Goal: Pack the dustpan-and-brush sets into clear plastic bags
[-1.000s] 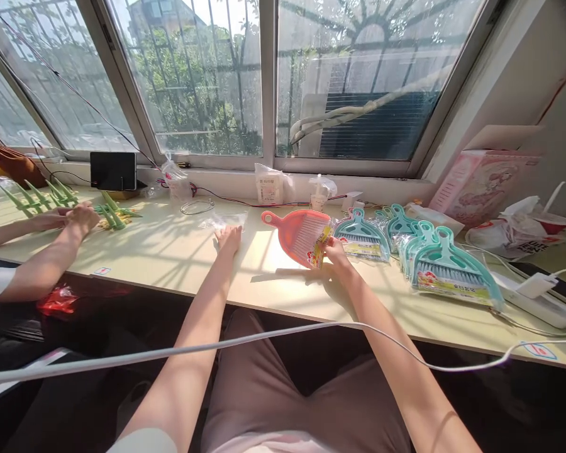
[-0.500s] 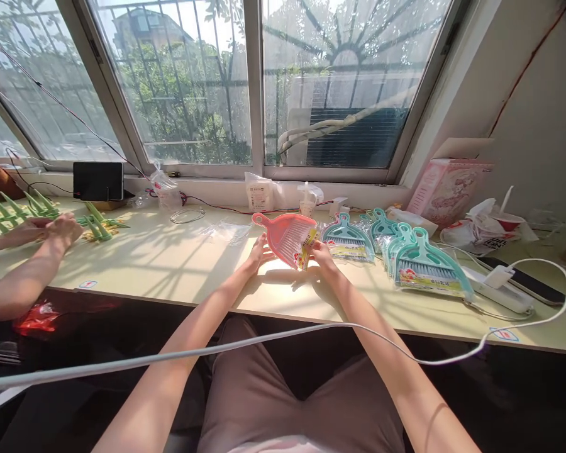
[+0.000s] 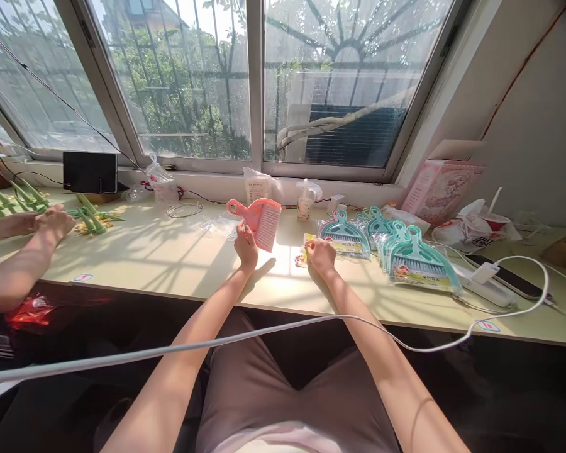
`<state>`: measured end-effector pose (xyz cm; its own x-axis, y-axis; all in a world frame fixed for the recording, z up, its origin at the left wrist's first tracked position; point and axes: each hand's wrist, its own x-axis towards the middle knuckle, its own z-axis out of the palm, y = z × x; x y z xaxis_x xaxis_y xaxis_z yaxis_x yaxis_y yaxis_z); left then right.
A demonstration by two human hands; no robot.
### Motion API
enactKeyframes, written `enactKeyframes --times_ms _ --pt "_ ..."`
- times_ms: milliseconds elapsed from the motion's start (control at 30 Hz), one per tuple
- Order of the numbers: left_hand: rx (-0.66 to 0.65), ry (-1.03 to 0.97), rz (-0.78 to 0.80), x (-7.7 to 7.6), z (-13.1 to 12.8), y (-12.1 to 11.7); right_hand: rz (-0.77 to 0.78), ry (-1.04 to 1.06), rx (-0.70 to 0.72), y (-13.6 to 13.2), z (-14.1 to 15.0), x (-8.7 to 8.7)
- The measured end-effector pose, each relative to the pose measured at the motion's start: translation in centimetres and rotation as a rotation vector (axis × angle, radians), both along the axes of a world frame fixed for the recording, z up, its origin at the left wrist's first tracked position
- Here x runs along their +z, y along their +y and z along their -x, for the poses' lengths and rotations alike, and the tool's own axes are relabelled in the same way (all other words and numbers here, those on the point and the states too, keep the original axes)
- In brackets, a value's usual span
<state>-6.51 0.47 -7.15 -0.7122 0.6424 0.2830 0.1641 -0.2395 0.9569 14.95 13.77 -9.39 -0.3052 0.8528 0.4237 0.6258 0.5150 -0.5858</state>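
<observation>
My left hand point(image 3: 246, 246) is closed around a pink dustpan point(image 3: 252, 211) with a small brush point(image 3: 268, 225) nested in it, held tilted above the table. Its ringed handle points up and left, and the pale bristles face me. To the right, my right hand point(image 3: 321, 257) pinches a clear plastic bag with a yellow printed label point(image 3: 308, 239); the bag is apart from the dustpan and partly hidden by my fingers. Beyond that hand lie teal dustpan-and-brush sets point(image 3: 343, 233) in clear bags, with several more point(image 3: 419, 255) overlapping in a pile further right.
A white cable point(image 3: 283, 327) crosses in front of my forearms. A power strip point(image 3: 488, 289) and a phone point(image 3: 509, 277) lie at the right. A drink cup point(image 3: 304, 206) stands near the window. At far left, another person's hands point(image 3: 54, 223) work among green spiky pieces point(image 3: 92, 217).
The pink dustpan and brush have come out of the labelled bag and moved left in my left hand. My right hand keeps the bag, and the two hands are further apart.
</observation>
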Motion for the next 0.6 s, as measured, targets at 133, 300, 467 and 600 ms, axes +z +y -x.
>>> enactKeyframes --times_ms 133,300,467,600 --pt "0.293 0.203 0.062 0.4 -1.1 0.0 -0.107 0.082 0.05 -1.2 0.8 1.1" --pt "0.115 0.494 0.103 -0.8 -1.2 -0.1 -0.235 0.222 0.244 -4.4 5.1 3.9" --pt "0.126 0.588 -0.032 -2.8 0.6 0.8 -0.243 0.177 0.293 -6.5 8.9 5.3" --pt "0.207 0.695 -0.173 -3.9 2.2 2.0 -0.329 0.032 0.325 -6.7 8.8 6.8"
